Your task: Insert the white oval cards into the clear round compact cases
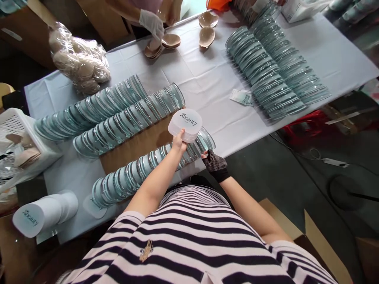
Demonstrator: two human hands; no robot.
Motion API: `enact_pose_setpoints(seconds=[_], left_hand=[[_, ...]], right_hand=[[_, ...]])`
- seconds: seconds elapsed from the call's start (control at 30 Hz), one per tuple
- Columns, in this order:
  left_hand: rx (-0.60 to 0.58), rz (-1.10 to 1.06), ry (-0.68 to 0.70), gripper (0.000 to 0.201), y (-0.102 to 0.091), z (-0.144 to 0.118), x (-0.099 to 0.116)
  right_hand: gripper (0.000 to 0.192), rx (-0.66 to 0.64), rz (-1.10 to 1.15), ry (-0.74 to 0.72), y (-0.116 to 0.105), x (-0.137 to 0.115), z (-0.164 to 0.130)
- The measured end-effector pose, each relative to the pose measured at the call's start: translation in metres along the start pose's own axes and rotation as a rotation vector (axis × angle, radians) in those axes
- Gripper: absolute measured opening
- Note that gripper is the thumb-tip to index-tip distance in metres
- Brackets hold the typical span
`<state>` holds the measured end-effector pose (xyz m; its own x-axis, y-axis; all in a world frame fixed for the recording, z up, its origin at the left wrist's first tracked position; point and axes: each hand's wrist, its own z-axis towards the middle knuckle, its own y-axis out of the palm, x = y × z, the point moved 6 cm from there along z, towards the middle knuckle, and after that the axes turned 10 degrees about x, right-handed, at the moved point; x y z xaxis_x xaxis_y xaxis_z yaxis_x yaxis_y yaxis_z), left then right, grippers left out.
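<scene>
My left hand (pixel 179 142) holds up a small stack of white round lids (pixel 185 124) printed "beauty". My right hand (pixel 215 163), in a dark dotted fingerless glove, rests at the right end of the nearest row of clear round cases (pixel 142 169), fingers on the last case. That row lies along the table's near edge, partly on a brown cardboard sheet (pixel 139 144). Whether the right hand grips a case is hard to tell.
Two more rows of clear cases (pixel 118 114) lie beyond, and a double row (pixel 275 67) at the far right. A bag of beige pads (pixel 78 59), a white basket (pixel 20 138), a stack of white lids (pixel 44 215), and another person's gloved hand (pixel 152 23) over beige cups.
</scene>
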<state>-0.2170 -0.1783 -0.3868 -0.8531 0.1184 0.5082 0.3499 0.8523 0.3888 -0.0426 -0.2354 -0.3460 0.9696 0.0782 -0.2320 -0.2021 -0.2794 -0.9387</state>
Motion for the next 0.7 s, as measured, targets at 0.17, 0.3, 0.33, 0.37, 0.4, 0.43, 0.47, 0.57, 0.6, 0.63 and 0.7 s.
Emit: enact_pose_setpoints(seconds=[0.17, 0.3, 0.33, 0.37, 0.4, 0.43, 0.47, 0.57, 0.6, 0.63, 0.7], left_hand=[[-0.010, -0.016, 0.006, 0.045, 0.000, 0.002, 0.001], [-0.019, -0.006, -0.014, 0.048, 0.000, 0.003, 0.000], [-0.024, -0.005, -0.013, 0.049, 0.001, 0.003, 0.000], [-0.025, -0.005, -0.012, 0.049, 0.001, 0.002, 0.001], [-0.025, -0.006, -0.011, 0.050, 0.001, 0.002, 0.001], [-0.017, -0.007, -0.013, 0.049, 0.001, 0.001, 0.001], [-0.005, -0.010, -0.018, 0.049, 0.001, 0.001, 0.001], [0.032, -0.024, -0.026, 0.048, -0.001, -0.002, 0.002], [0.038, -0.026, -0.022, 0.048, -0.002, -0.003, 0.002], [0.039, -0.027, -0.014, 0.048, -0.002, -0.004, 0.003], [0.035, -0.021, -0.003, 0.047, -0.001, -0.005, 0.003]], right_hand=[[0.038, -0.029, -0.001, -0.025, 0.008, 0.010, -0.002], [0.037, -0.069, -0.072, -0.025, 0.017, 0.002, 0.018], [0.037, -0.084, -0.089, -0.034, 0.019, 0.000, 0.022], [0.038, -0.095, -0.102, -0.048, 0.021, -0.003, 0.024], [0.038, -0.104, -0.112, -0.065, 0.023, -0.005, 0.026], [0.038, -0.106, -0.123, -0.084, 0.024, -0.007, 0.025], [0.037, -0.106, -0.132, -0.101, 0.025, -0.008, 0.024], [0.037, -0.121, -0.145, -0.123, 0.029, -0.008, 0.016], [0.036, -0.128, -0.130, -0.116, 0.031, -0.007, 0.014], [0.035, -0.137, -0.104, -0.103, 0.033, -0.007, 0.013], [0.033, -0.155, -0.035, -0.070, 0.039, -0.007, 0.014]])
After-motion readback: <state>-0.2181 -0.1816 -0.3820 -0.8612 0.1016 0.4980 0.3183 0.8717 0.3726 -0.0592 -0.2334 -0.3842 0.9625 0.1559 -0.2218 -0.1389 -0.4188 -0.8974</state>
